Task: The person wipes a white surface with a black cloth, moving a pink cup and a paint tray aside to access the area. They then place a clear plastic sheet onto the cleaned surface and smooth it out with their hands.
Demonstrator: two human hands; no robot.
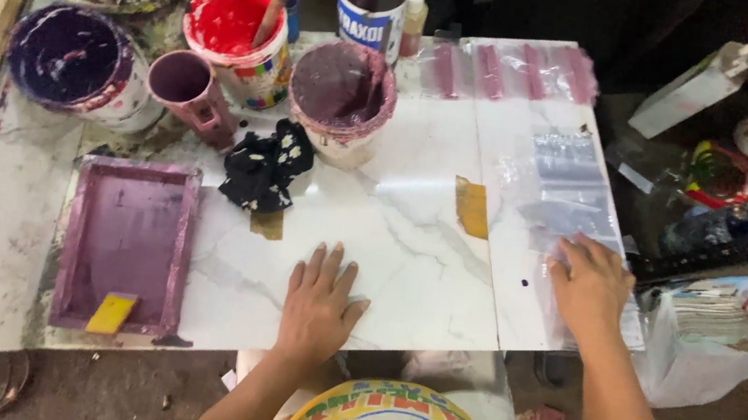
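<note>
Left hand (319, 301) flat on marble slab (390, 231), palm down, fingers spread wide, holding nothing. Right hand (587, 288) pressed on clear bags (568, 202) at slab's right edge, fingers extended and slightly splayed, pinning the top bag rather than gripping it. Bags lying in a loose overlapping stack, running from mid-right of slab down under the palm. More bags with pink strips (513, 69) laid in a row along far edge. Screen frame (127, 245) with purple ink at left, yellow squeegee (111, 312) at its near corner. Black rag (268, 165) just beside purple tub (340, 100). Red tub (236, 28), dark purple tub (71, 62), cup (188, 87) clustered behind the frame. Tape bits (472, 206) stuck mid-slab.

Risks, as judged: slick bags likely to slide off right edge if palm pressure shifts sideways; several sheets may drag along together. Small dark spot near right hand, possibly wet ink, could smear onto bags. Tubs near the working area, easy to knock with a forearm.
</note>
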